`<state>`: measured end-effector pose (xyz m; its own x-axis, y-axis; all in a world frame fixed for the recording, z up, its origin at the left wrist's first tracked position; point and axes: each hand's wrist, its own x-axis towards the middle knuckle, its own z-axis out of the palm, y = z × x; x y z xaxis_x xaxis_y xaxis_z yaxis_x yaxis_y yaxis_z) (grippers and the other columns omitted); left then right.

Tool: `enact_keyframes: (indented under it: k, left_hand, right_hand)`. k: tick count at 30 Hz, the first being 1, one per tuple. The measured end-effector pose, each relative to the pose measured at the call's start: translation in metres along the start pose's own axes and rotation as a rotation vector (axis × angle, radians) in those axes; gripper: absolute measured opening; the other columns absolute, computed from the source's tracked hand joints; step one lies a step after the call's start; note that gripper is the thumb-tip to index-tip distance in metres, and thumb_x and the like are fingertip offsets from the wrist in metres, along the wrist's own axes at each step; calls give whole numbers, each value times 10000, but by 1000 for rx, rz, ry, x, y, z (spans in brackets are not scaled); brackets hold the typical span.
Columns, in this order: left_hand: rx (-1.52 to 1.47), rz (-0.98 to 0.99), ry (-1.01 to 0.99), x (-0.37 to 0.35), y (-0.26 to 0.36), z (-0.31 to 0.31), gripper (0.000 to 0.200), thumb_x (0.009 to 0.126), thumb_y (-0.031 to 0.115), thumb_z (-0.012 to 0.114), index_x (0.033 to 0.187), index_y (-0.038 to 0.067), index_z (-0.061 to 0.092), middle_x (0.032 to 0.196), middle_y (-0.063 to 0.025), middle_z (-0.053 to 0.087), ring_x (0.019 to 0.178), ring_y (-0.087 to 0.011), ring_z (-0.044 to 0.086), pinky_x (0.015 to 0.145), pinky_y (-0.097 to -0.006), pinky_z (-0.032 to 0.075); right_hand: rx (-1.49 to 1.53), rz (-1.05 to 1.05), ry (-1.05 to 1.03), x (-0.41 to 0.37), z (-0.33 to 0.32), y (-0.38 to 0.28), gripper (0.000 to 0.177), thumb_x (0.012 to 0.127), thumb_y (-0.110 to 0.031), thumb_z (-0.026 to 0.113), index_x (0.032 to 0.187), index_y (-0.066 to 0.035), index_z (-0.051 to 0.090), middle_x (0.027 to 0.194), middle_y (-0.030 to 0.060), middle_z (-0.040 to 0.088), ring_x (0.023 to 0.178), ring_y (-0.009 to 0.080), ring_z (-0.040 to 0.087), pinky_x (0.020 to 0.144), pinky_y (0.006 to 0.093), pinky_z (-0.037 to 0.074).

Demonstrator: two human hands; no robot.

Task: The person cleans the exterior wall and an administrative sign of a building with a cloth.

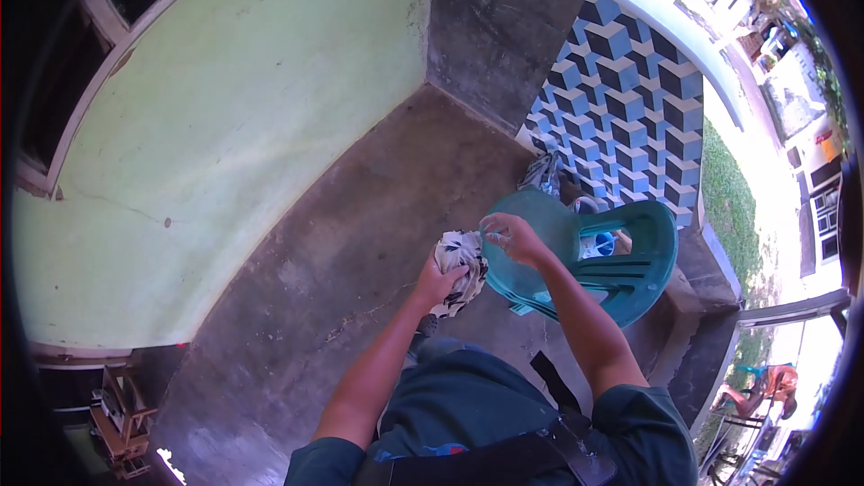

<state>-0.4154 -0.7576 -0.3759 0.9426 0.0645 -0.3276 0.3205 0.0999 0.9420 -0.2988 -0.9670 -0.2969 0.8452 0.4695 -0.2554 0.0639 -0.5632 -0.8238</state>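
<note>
My left hand (438,283) grips the lower part of a bunched white cloth with a dark print (461,263). My right hand (509,236) pinches the cloth's top edge just above and to the right. Both hands hold the cloth up in front of the seat of a teal plastic chair (643,256), which faces me. Another patterned cloth (543,175) lies beyond the chair's seat, near the tiled wall.
The floor is bare grey concrete (342,252), bounded by a pale green wall (225,108) on the left and a low wall of blue cube-pattern tiles (630,99) on the right. A person (765,387) sits outside at the lower right. Wooden furniture (117,414) stands at the lower left.
</note>
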Motion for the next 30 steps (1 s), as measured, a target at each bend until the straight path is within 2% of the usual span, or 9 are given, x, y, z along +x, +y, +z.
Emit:
enact_keyframes:
  k: [3, 9, 14, 17, 22, 25, 27, 29, 30]
  left_hand:
    - [-28, 36, 66, -22, -3, 30, 669, 825, 156, 854, 1403, 37, 540, 1288, -119, 686, 1181, -221, 664, 1045, -364, 503]
    - [-130, 67, 143, -64, -11, 88, 613, 828, 136, 844, 1368, 36, 573, 1243, -99, 708, 1135, -211, 680, 1017, -359, 518]
    - [-302, -112, 178, -103, -31, 141, 552, 849, 134, 828, 1344, 48, 600, 1201, -72, 722, 1080, -184, 690, 964, -348, 540]
    - [-354, -94, 164, -115, -34, 180, 538, 861, 169, 825, 1337, 48, 604, 1188, -65, 722, 1058, -191, 695, 949, -355, 548]
    - [-355, -43, 235, -114, -41, 246, 628, 860, 166, 830, 1408, 47, 545, 1268, -87, 691, 1149, -209, 672, 1015, -352, 524]
    - [-387, -112, 298, -116, -41, 294, 740, 834, 148, 850, 1469, 43, 484, 1338, -98, 659, 1224, -224, 643, 1070, -368, 497]
    - [-253, -59, 484, -113, -52, 328, 806, 807, 140, 869, 1493, 45, 455, 1381, -103, 630, 1249, -222, 629, 1079, -372, 493]
    - [-238, -50, 561, -104, -72, 345, 822, 790, 126, 872, 1484, 57, 435, 1390, -114, 608, 1240, -227, 626, 1063, -377, 506]
    - [-364, -85, 632, -99, -71, 350, 757, 807, 105, 853, 1449, 67, 454, 1368, -110, 621, 1213, -226, 646, 1029, -393, 533]
  right_hand:
    - [-86, -101, -42, -22, -14, 3, 321, 950, -85, 748, 1263, -60, 683, 1124, 130, 763, 987, 294, 738, 872, 413, 585]
    - [-113, -121, -61, -78, -40, 15, 310, 947, -47, 738, 1251, -55, 679, 1143, 128, 759, 1011, 280, 728, 888, 392, 581]
    - [-142, -234, -72, -116, -68, 44, 333, 931, -67, 749, 1258, -51, 683, 1131, 150, 759, 965, 320, 735, 832, 427, 571]
    - [-125, -275, -81, -129, -101, 45, 327, 923, -57, 750, 1243, -41, 686, 1116, 164, 754, 951, 330, 731, 833, 430, 567]
    - [-220, -390, -103, -126, -176, 74, 318, 906, -49, 756, 1216, -22, 686, 1088, 180, 744, 941, 343, 727, 836, 430, 565]
    - [-285, -359, 21, -128, -229, 105, 328, 887, -69, 767, 1204, -26, 693, 1081, 167, 741, 967, 362, 721, 854, 443, 564]
    - [-493, -438, 194, -133, -268, 125, 340, 867, -91, 775, 1198, -52, 705, 1078, 161, 739, 1011, 369, 708, 896, 459, 550]
    - [-588, -415, 177, -137, -298, 148, 365, 855, -109, 778, 1212, -78, 710, 1162, 146, 726, 1097, 381, 673, 938, 466, 530]
    - [-666, -415, 238, -136, -310, 162, 378, 848, -118, 786, 1217, -87, 711, 1212, 138, 712, 1131, 388, 655, 945, 458, 524]
